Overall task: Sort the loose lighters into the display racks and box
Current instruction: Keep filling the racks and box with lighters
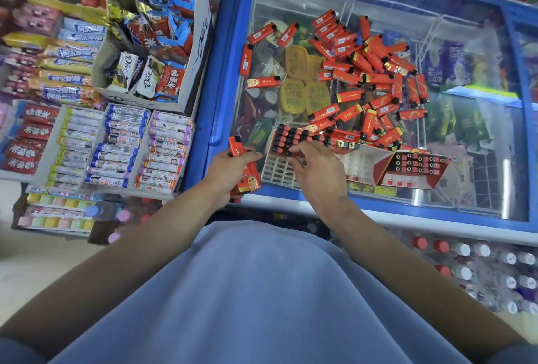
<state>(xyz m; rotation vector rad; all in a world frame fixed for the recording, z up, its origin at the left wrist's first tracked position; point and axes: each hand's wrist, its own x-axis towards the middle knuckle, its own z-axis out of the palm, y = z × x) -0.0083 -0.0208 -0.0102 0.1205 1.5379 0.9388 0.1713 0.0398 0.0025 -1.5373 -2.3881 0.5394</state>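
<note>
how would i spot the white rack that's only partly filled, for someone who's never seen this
Find the blue-framed glass freezer lid, then its near edge in front of the person. The white rack lies under the right hand, rows of red lighters at its far end and bare white slots nearest; the red box beside it is cardboard.

Premises: small retail shop, snack and convenience goods.
- Chest freezer [221, 78], blue-framed with sliding glass lid; packaged ice creams [454, 63] and yellow tubs [305, 95] visible beneath the glass.
- Open display cartons of candy rolls [122, 145], ranked in rows, to the left.
- White carton of chocolate bars [136, 72] and red snack packets behind them.
- Racks of pastel-capped small bottles [58, 221] at floor level, left.
- Shrink-wrapped bottled drinks [480, 264], red and white caps, stacked below the freezer.
- Many identical red lighters [372, 72] heaped on the freezer lid, stock in bulk.
</note>
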